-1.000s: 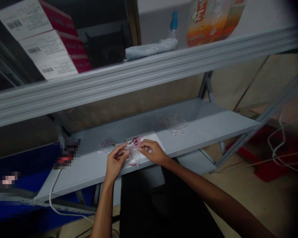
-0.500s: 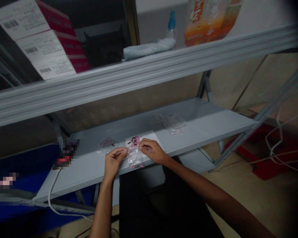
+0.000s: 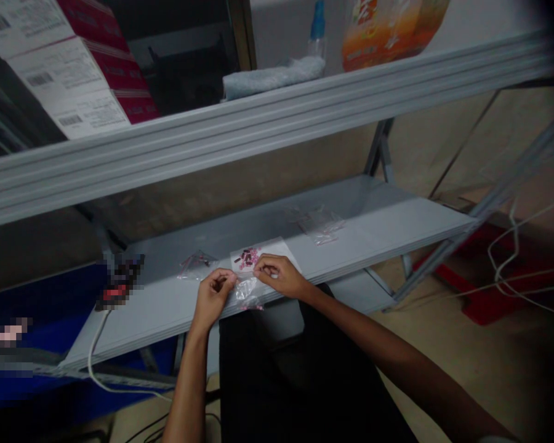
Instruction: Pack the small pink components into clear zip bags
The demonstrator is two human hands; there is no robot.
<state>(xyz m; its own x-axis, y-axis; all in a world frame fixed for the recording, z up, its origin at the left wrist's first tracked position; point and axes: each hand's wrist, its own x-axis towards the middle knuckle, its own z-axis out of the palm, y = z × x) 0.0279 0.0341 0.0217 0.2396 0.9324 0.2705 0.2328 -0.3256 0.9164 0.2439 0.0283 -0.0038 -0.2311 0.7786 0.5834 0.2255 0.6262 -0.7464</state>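
Between my two hands is a small clear plastic bag [image 3: 246, 290] with a few pink pieces at its bottom, hanging at the shelf's front edge. My left hand [image 3: 216, 290] pinches its upper left corner between thumb and finger. The upper right corner sits in the pinch of my right hand [image 3: 277, 274]. Just behind the bag, a white sheet [image 3: 277, 247] lies on the shelf, bearing a heap of small pink and dark pieces [image 3: 248, 258]. Another clear bag [image 3: 197, 264] with a few dark and pink bits rests to the left of the sheet.
Several flat clear bags [image 3: 321, 224] lie on the lower grey shelf [image 3: 373, 212], right of the sheet. A pixelated item with a white cable [image 3: 92, 357] is at the left end. On the upper shelf [image 3: 189, 138] stand boxes [image 3: 80, 101], a folded cloth [image 3: 272, 79], a spray bottle [image 3: 317, 37] and an orange-labelled jug [image 3: 388, 40].
The view has shifted a little, so the shelves sit slightly higher. Both hands still pinch the bag's top; its lower end has moved slightly left and up.
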